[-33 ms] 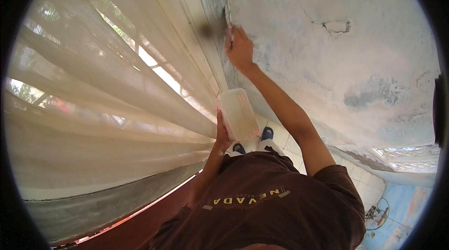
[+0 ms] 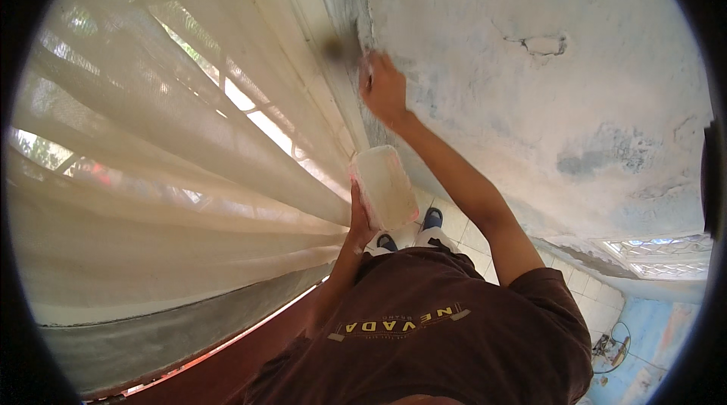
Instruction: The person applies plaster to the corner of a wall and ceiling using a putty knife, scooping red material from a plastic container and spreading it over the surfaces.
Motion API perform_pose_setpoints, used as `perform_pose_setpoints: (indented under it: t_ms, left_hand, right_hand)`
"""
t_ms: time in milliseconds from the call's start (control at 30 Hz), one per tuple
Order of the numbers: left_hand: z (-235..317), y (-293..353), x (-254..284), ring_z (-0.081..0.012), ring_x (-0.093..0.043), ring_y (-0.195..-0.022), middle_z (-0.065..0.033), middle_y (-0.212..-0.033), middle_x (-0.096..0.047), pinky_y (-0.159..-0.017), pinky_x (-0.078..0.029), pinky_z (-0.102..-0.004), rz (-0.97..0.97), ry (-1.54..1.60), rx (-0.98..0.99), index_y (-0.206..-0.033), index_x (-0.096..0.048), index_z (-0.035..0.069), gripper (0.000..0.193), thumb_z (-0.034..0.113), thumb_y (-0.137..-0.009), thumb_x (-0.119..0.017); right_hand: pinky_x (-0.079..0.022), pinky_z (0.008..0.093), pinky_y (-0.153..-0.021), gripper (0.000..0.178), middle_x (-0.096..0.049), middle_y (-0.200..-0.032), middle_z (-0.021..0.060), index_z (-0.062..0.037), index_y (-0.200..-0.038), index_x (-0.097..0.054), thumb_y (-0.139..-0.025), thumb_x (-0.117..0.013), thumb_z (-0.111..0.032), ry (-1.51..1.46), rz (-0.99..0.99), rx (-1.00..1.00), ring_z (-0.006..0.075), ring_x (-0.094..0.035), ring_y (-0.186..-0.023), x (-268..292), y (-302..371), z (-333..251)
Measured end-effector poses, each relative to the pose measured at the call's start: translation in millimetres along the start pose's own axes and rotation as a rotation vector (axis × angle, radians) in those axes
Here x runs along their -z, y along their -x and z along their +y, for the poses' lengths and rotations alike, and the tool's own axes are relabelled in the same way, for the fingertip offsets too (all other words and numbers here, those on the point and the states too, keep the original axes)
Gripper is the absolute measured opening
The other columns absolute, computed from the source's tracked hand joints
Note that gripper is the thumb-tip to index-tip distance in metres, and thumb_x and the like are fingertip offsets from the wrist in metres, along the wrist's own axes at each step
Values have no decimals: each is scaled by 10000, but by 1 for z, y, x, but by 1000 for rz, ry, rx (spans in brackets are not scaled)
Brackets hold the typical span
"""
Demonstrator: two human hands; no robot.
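My left hand [image 2: 361,212] grips the side of a whitish rectangular plastic tub [image 2: 385,187], held in front of my body. Pale matter shows inside it; whether it is liquid or paste I cannot tell. Farther off and higher in view, my right hand [image 2: 385,87] is closed at the grey strip [image 2: 344,4] where the wall [image 2: 485,102] meets the window frame [image 2: 299,34]. Its fingers are bent around a thin, partly hidden tool, blurred and too small to name.
A sheer cream curtain [image 2: 182,170] hangs along my left, close to the tub. The wall on the right has a chipped hole [image 2: 545,44] and grey patches [image 2: 606,151]. Below are my shoes on a tiled floor [image 2: 473,237]. A wire coil [image 2: 612,348] lies at lower right.
My right hand has shifted slightly down and to the left along the wall's edge. My left hand and the tub have hardly moved.
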State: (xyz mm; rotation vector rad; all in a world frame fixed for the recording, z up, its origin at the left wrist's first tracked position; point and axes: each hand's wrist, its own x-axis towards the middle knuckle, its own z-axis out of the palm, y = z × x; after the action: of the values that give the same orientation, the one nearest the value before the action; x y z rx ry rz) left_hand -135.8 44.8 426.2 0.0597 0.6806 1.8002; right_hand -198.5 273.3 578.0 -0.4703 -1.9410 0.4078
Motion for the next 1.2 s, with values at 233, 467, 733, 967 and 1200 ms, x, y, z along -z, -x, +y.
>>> perform_pose_setpoints:
  t_ms: [233, 467, 733, 967, 1200]
  left_hand:
    - [-2, -5, 11, -307, -514, -1347, -118, -1516, -462, -1104, -446, -514, -92, 147, 58, -1574, -293, 158, 824, 726, -981, -359]
    - [0, -5, 18, -296, -519, -1343, -108, -1518, -463, -1106, -448, -494, -141, 162, 23, -1573, -297, 161, 809, 715, -987, -365]
    - [9, 4, -16, -289, -523, -1338, -106, -1500, -482, -1094, -460, -489, 53, -2, 26, -1564, -320, 156, 782, 697, -1000, -358]
    - [12, 8, -10, -290, -537, -1325, -104, -1488, -494, -1086, -469, -498, -3, 23, 21, -1565, -318, 156, 800, 713, -991, -352]
    - [8, 9, -4, -292, -543, -1320, -100, -1488, -500, -1084, -466, -525, 22, 84, 87, -1547, -355, 160, 792, 716, -983, -364]
  right_hand:
    - [-541, 417, -568, 146, -666, -973, 142, -40, -1026, -643, -886, -643, -81, 75, 167, 64, 342, -670, -757, 29, -54, 15]
    - [-527, 432, -578, 146, -639, -873, 160, -48, -1057, -675, -935, -594, -57, -28, 74, 112, 373, -637, -714, 19, -23, -39]
    - [-545, 442, -589, 211, -634, -937, 152, -24, -1110, -631, -919, -620, -111, 39, 59, 24, 373, -651, -719, 12, -45, 8]
    - [-548, 436, -590, 235, -644, -942, 126, -39, -1147, -646, -928, -595, -108, -78, -25, 194, 349, -656, -722, 33, -15, -4]
    - [-529, 441, -574, 208, -631, -905, 137, -59, -1133, -654, -945, -592, -121, -55, 63, 112, 347, -650, -713, 10, -14, -17]
